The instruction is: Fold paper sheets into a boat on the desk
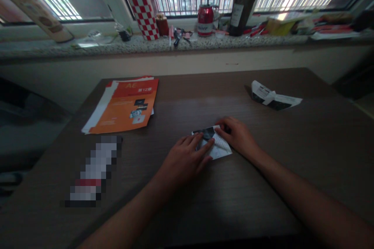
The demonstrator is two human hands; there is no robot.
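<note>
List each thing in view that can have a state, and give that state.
Printed paper: nearly flat, partly covered
Left hand: open, laid on the paper
Right hand: fingers bent at the paper's edge; firmness of grip unclear
Folded paper piece: folded, left end raised
Orange booklet: lying orange side up
Pixelated item: lying down; details hidden
Red can: standing
Checkered bottle: standing

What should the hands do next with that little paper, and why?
Maybe slide the right hand down the right edge of the paper: it's near the top corner there, while the left hand rests on the other side and could steady it.
</note>
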